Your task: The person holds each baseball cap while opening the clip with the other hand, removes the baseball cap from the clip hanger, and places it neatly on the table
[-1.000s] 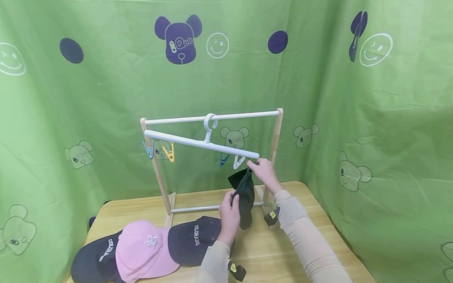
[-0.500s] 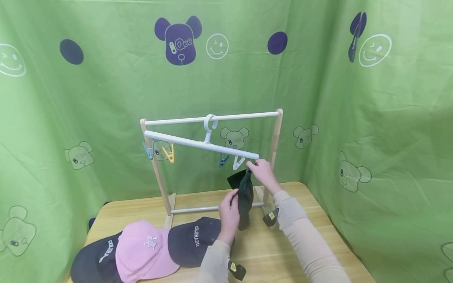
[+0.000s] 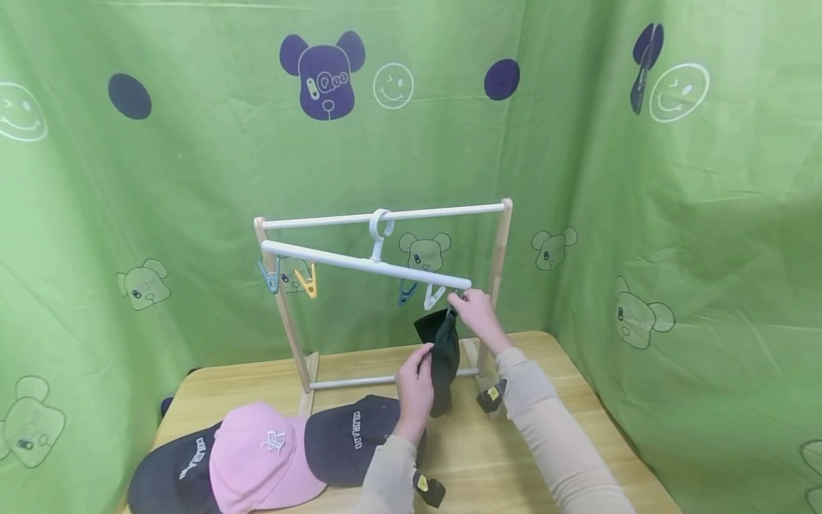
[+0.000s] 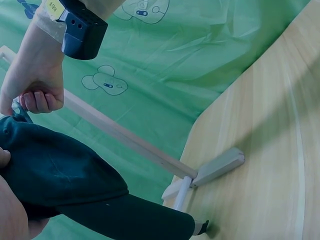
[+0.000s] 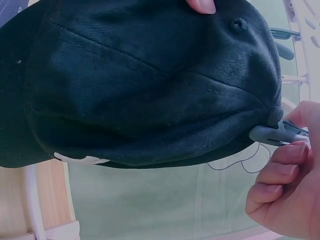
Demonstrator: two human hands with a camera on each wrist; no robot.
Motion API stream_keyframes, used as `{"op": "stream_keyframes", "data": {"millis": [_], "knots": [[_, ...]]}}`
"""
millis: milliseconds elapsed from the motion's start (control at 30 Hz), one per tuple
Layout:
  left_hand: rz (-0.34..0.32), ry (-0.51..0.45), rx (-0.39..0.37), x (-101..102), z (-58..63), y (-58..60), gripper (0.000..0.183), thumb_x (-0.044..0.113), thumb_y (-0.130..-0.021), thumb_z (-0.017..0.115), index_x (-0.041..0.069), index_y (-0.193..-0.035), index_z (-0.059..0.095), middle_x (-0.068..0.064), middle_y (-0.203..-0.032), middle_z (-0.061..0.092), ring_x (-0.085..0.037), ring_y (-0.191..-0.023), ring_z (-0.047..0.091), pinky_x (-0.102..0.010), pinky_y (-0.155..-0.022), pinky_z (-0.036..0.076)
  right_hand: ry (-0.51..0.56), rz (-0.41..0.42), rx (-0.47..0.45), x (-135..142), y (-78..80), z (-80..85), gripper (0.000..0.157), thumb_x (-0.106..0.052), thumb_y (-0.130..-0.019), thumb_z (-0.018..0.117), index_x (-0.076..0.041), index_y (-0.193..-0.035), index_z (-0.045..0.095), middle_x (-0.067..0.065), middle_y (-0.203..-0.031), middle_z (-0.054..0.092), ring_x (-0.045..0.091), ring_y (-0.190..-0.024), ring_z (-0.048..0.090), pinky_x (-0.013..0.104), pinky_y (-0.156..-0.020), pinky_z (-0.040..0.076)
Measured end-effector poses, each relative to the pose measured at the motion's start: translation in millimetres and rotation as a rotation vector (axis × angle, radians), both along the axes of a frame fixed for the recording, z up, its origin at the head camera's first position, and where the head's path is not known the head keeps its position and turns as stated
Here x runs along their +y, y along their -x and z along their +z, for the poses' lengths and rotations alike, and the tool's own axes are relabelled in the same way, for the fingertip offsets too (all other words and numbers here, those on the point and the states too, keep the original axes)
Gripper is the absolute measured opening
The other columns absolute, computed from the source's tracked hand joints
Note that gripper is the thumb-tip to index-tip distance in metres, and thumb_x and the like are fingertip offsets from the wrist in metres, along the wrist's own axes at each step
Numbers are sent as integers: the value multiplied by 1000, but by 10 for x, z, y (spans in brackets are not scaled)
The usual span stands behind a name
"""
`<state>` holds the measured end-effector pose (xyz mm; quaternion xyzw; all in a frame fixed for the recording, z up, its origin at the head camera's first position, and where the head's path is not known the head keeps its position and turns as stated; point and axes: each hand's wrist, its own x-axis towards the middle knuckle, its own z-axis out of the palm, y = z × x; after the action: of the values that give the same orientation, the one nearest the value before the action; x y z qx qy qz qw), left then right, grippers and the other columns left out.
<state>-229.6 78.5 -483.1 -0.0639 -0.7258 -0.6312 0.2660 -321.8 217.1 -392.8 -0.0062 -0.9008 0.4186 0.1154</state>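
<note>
A dark green baseball cap (image 3: 444,364) hangs brim down below the right end of a white clip hanger (image 3: 359,263). My left hand (image 3: 414,389) holds the cap's crown from the left, its fingertips on the fabric. At the hanger's low end, my right hand (image 3: 477,312) pinches a blue-grey clothes peg (image 5: 274,135), whose jaws are at the button on the cap's crown. In the left wrist view, the cap's brim (image 4: 135,217) points down toward the table. The hanger tilts down to the right, hooked on the rack's top bar (image 3: 443,210).
Beside these hang a white peg (image 3: 434,296), a dark blue peg (image 3: 407,292), a yellow peg (image 3: 308,280) and a light blue peg (image 3: 270,275). A pink cap (image 3: 257,453) lies between two dark caps on the wooden table (image 3: 501,457). Green curtains (image 3: 193,178) surround it.
My left fingers have shifted slightly up along the cap, which has swung a little. My right hand stays at the peg, almost still.
</note>
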Motion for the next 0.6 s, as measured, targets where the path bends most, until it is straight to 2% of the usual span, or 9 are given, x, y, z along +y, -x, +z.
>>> {"op": "stream_keyframes", "data": {"millis": [367,600], "knots": [[-9,4,31,-16,-27,8,20,2,-93,60,0,-109,72,-14,-109,73,-29,-103,70,-39,-89,57,11,2,-6,18,4,9,37,-31,-90,54,-14,-62,37,-4,-56,36,13,-50,33,24,-46,28],[-22,-5,37,-15,-63,1,20,1,-92,60,4,-108,73,-14,-108,74,-29,-103,70,-37,-90,57,13,7,7,31,22,2,37,-32,-91,55,-15,-62,41,-4,-56,40,13,-51,36,24,-47,32]]}}
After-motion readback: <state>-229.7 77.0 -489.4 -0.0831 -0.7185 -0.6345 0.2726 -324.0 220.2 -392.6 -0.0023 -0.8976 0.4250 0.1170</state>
